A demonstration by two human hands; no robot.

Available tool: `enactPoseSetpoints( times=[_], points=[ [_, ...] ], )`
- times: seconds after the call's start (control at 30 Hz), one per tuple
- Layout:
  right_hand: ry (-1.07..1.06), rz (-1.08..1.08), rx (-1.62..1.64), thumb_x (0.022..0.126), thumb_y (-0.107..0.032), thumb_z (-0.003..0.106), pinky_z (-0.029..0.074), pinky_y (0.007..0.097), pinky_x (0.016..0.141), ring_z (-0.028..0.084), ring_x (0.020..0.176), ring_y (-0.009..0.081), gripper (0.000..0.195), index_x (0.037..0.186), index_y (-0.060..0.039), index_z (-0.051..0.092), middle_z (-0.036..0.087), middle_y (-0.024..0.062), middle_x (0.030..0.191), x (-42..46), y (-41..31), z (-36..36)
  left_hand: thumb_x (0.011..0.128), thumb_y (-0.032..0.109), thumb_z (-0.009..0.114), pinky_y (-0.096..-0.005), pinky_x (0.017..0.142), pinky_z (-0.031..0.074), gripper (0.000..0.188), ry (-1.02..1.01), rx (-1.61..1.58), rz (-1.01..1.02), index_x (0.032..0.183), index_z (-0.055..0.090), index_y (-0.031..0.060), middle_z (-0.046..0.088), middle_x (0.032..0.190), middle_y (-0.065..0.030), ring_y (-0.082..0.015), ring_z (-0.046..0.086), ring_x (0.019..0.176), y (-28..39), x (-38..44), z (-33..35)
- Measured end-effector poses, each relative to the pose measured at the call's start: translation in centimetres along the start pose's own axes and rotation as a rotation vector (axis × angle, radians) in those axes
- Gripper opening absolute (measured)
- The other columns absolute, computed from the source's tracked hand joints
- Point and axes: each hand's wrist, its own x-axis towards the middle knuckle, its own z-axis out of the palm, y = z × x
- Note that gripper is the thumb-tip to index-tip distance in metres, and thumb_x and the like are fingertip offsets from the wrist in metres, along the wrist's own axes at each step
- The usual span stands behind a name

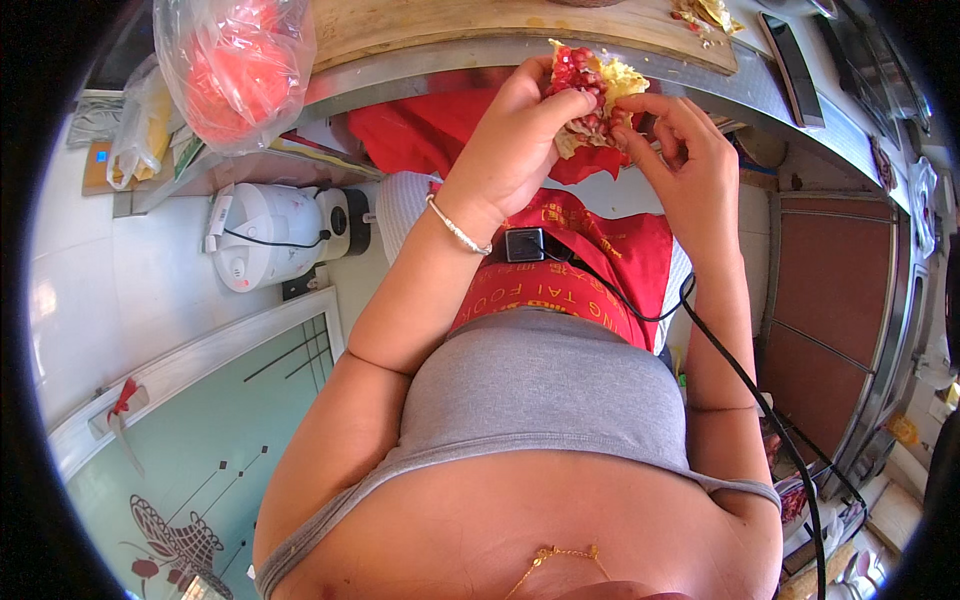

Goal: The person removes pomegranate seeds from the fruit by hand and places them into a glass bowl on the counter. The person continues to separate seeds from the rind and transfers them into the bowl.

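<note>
A broken piece of pomegranate (579,69) is held up in front of the counter's edge, its red seeds packed beside pale yellow membrane. My left hand (514,139) grips it from the left, with the thumb pressed across the seeds. On the other side, the thumb and forefinger of my right hand (686,150) pinch the seeds at its lower right edge. The other right fingers are curled. Whether a loose seed sits between those fingertips is hidden. Just beyond the piece lies a wooden cutting board (465,30).
Pomegranate scraps (709,15) lie on the board's right end. A smartphone (791,69) rests on the metal counter. At left stands a clear plastic bag with red contents (236,86); below is a white electric appliance (262,236). A black cable (739,367) runs past my right arm.
</note>
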Motion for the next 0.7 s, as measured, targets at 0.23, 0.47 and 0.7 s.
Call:
enactPoseSetpoints(
  times=[0.23, 0.47, 0.7],
  points=[
    [-0.105, 0.046, 0.108, 0.078, -0.010, 0.072, 0.034, 0.0267, 0.051, 0.036, 0.055, 0.0117, 0.018, 0.093, -0.0033, 0.064, 0.037, 0.0024, 0.064, 1.1, 0.5, -1.1, 0.088, 0.005, 0.054, -0.0366, 0.092, 0.048, 0.023, -0.021, -0.110, -0.102, 0.111, 0.055, -0.0007, 0.062, 0.107, -0.0103, -0.0193, 0.061, 0.100, 0.7, 0.0, 0.5],
    [-0.193, 0.096, 0.321, 0.081, -0.010, 0.069, 0.033, 0.0238, 0.051, 0.034, 0.056, 0.0065, 0.017, 0.093, -0.0039, 0.059, 0.036, -0.0012, 0.063, 2.2, 1.4, -1.3, 0.089, 0.007, 0.054, -0.0373, 0.092, 0.049, 0.021, -0.038, -0.185, -0.160, 0.107, 0.059, -0.0017, 0.063, 0.106, -0.0100, -0.0198, 0.061, 0.099, 1.4, 0.3, 0.9],
    [-0.358, -0.044, 0.117, 0.081, -0.008, 0.065, 0.038, 0.0290, 0.052, 0.043, 0.054, 0.0118, 0.015, 0.092, -0.0026, 0.056, 0.046, 0.0043, 0.059, 4.3, 0.8, -2.4, 0.090, 0.007, 0.052, -0.0369, 0.092, 0.049, 0.023, -0.047, -0.131, -0.149, 0.111, 0.058, -0.0016, 0.063, 0.108, -0.0110, -0.0210, 0.061, 0.100, 1.8, 1.0, 0.8]
  ],
)
